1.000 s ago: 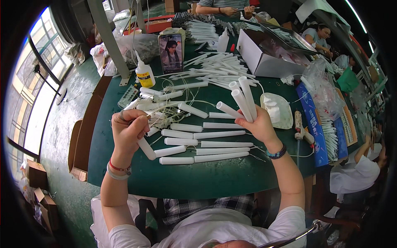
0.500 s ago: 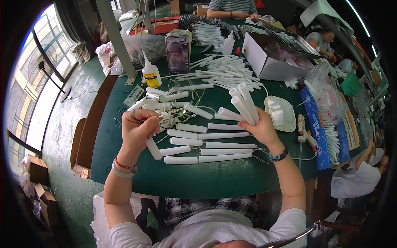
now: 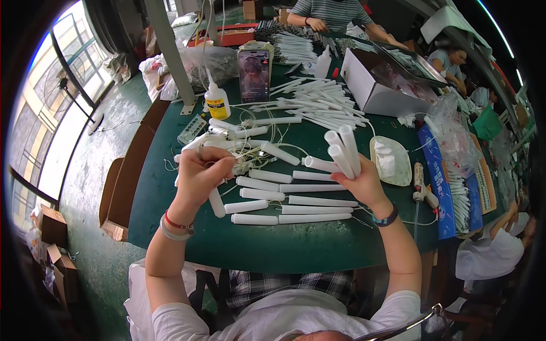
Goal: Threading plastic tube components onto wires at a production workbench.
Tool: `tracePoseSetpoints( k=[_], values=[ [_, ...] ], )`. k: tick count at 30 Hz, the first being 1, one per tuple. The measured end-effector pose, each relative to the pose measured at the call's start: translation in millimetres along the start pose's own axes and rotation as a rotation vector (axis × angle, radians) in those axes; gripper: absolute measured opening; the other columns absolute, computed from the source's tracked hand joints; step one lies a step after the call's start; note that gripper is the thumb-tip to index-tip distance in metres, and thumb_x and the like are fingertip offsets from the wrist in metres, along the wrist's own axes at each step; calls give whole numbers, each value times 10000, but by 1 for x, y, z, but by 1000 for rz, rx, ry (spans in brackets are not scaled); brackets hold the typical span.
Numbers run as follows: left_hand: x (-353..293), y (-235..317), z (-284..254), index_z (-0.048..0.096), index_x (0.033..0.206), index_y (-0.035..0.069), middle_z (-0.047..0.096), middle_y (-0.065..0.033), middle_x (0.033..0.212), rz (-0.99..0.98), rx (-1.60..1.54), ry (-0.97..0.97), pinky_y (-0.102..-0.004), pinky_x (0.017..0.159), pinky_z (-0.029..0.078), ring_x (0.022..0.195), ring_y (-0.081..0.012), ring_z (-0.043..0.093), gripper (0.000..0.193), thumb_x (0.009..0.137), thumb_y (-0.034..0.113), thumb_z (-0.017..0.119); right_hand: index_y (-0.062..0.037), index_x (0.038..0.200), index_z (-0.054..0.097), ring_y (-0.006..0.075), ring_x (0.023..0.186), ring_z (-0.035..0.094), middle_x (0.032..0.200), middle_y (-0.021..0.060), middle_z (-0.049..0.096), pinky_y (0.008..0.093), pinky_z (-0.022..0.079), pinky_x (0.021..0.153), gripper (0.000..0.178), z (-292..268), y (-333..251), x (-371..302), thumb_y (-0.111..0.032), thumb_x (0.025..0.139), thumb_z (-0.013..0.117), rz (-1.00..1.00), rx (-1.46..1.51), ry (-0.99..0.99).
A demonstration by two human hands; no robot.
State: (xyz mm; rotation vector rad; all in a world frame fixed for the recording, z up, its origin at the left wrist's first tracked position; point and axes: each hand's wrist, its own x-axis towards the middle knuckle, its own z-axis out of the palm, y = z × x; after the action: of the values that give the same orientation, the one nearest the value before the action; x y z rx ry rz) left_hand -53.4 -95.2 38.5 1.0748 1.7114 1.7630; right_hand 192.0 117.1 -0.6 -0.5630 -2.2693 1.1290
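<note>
Several hollow white tubes (image 3: 345,154) stand up in a bundle from my right hand (image 3: 367,184), which is closed round their lower ends. Another white tube (image 3: 319,164) points left just beside that hand. My left hand (image 3: 202,176) is closed, thumb and forefinger pinched together by thin pale wires. Below its palm sticks out a white tube (image 3: 216,203) held in the curled fingers; its upper part is hidden. Between the hands lie rows of white tubes joined end to end (image 3: 315,209), some with thin wires. Behind the left hand is a tangle of wired tubes (image 3: 250,149).
On the green table (image 3: 273,250) stand a glue bottle (image 3: 216,102), a phone (image 3: 253,75) and a white carton (image 3: 372,85). A pile of thin white sticks (image 3: 324,102) lies behind. To the right are a white dish (image 3: 391,162) and a glue gun (image 3: 421,184). A co-worker (image 3: 330,14) sits opposite.
The whole view has shifted slightly, so the table things sit a little further right. My left hand has moved slightly toward the wires; both hands keep their tubes.
</note>
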Motion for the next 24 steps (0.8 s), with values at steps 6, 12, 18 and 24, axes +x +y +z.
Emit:
tracePoseSetpoints(
  k=[6, 12, 18, 24],
  values=[
    [-7, -8, 15, 676, 815, -47, 618, -32, 640, 61, 414, -349, -199, 487, 440, 532, -47, 548, 101, 762, 38, 662, -59, 949, 583, 288, 821, 583, 939, 89, 545, 354, 504, 695, 366, 18, -27, -10, 71, 611, 640, -478, -346, 18],
    [-12, -12, 24, 678, 821, 2, 628, -92, 673, 399, 557, -387, -281, 540, 486, 572, -195, 601, 88, 753, 58, 673, -39, 955, 589, 314, 798, 590, 912, 103, 575, 349, 510, 688, 370, 28, -41, -16, 81, 606, 621, -462, -370, -51],
    [-10, -12, 25, 651, 885, 6, 627, -103, 747, 485, 602, -335, -308, 572, 499, 606, -233, 606, 87, 808, 46, 642, 0, 959, 573, 205, 634, 644, 827, 117, 662, 297, 532, 622, 213, 14, -45, -17, -62, 777, 665, 279, 324, -334],
    [-9, -13, 26, 633, 971, 19, 597, -101, 771, 588, 582, -378, -329, 586, 486, 651, -248, 605, 130, 845, 42, 608, 22, 985, 550, 165, 634, 638, 820, 128, 648, 284, 532, 591, 237, 3, -44, -9, -91, 806, 657, 554, 670, -607]
  ],
)
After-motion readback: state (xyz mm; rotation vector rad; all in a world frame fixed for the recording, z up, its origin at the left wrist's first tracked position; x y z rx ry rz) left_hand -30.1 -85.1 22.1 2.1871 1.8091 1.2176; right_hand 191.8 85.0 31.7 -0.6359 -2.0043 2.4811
